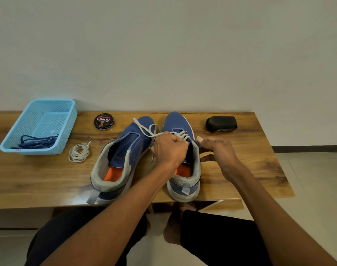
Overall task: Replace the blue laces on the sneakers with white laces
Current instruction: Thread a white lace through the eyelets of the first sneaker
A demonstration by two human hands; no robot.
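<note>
Our forearms reach in from the near edge, and both hands meet over the right sneaker [183, 154]. We have the left hand [168, 150] curled over the shoe's opening, its fingers closed round the white lace [147, 129] just where that lace leaves the upper eyelets. We keep the right hand [218, 150] on the outer side of the same shoe, thumb and forefinger drawn together at the collar; they seem to pinch something small there, probably the other lace end, though we cannot make it out.

That shoe runs heel-near, toe-away, so its long axis points straight out from us and the eyelet rows run along that line between our two hands. Crossings already show towards the toe. The loose length trails away to the left, over the left sneaker [123, 156], which lies just beside our left hand, tilted a little and unlaced. We judge the left hand is the nearer one to draw that slack.

Further left of the left hand lies a coiled white lace [79, 152], and beyond it the blue basket [12, 147] holds the blue laces [37, 142]. A polish tin [104, 121] and a black brush [221, 123] sit beyond the shoes on the table [259, 169].
</note>
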